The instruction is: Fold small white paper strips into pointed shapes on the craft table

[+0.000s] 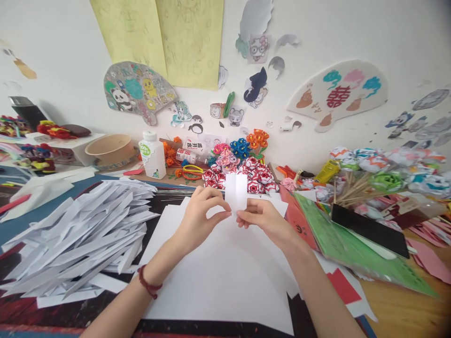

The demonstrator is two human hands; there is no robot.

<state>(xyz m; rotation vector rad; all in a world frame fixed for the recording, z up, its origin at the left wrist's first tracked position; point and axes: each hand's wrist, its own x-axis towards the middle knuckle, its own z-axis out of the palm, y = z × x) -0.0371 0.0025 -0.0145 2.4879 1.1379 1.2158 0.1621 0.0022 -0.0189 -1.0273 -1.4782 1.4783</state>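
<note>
A small white paper piece (236, 191) with a vertical crease stands upright between my hands. My left hand (202, 218) pinches its lower left edge with thumb and forefinger. On the other side, my right hand (266, 218) grips the lower right corner, its fingers curled behind. Below both hands lies a large white sheet (218, 277) on the dark table cover. Many folded white paper strips (95, 234) are heaped to the left of my left arm, which wears a dark red bracelet (150, 284).
Behind the hands stand a white bottle (153, 157), red-and-white paper flowers (259, 173) and a wooden bowl (111, 149). To the right are a green packet (362, 253), a black phone-like slab (369, 230) and wooden sticks (352, 190).
</note>
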